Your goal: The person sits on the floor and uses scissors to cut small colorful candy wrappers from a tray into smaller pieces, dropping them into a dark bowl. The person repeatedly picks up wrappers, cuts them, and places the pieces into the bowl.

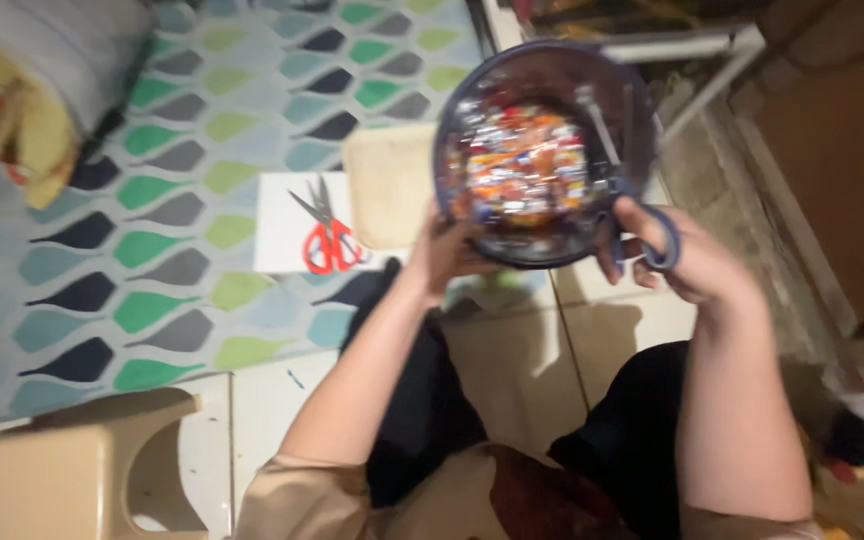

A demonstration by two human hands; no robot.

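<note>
The left hand (444, 255) grips the near rim of a dark round bowl (542, 150), fingers curled under its edge, holding it up above the floor between the knees. The bowl is full of small wrapped sweets (522, 165) in red, orange and white — blurred, so single pieces cannot be told apart. The right hand (677, 260) is closed on the blue handles of a pair of scissors (627, 190), whose grey blades reach into the bowl over its right side. On the patterned rug (152, 200) beyond lies a white sheet (282, 225) with red-handled scissors (327, 235) on it — just beside a beige square lid (387, 185).
</note>
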